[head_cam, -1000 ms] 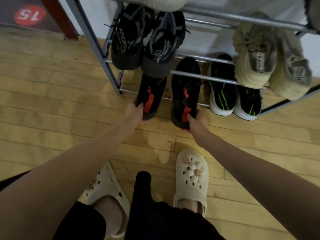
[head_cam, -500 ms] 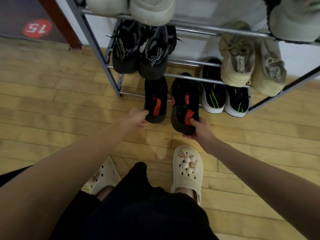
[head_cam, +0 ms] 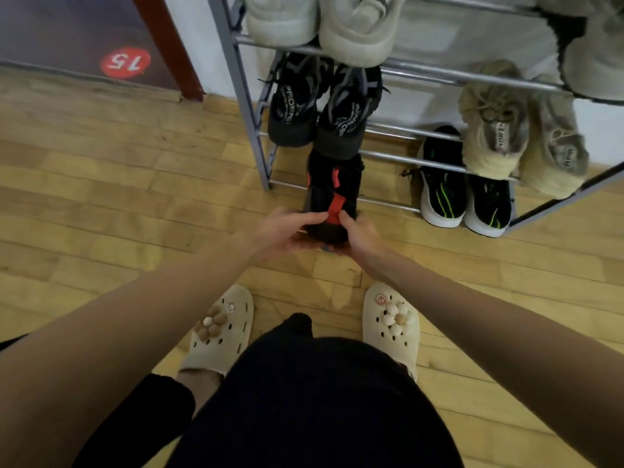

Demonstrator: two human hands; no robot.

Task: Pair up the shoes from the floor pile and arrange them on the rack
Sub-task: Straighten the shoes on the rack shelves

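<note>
I am gripping the black-and-red shoes [head_cam: 332, 201] pressed together between my left hand [head_cam: 280, 231] and right hand [head_cam: 363, 236], sliding them onto the rack's bottom rail [head_cam: 385, 202] ahead.

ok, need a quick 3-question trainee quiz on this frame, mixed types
1. True or false: the left hand and right hand both hold the black-and-red shoes.
2. Multiple choice: the black shoes with green stripes sit on which tier of the rack? A) top visible tier B) middle C) lowest
3. Fill in: the sticker on the floor, read the right way up, shows the number ___.

Key: 1 true. 2 C. 3 15.
</note>
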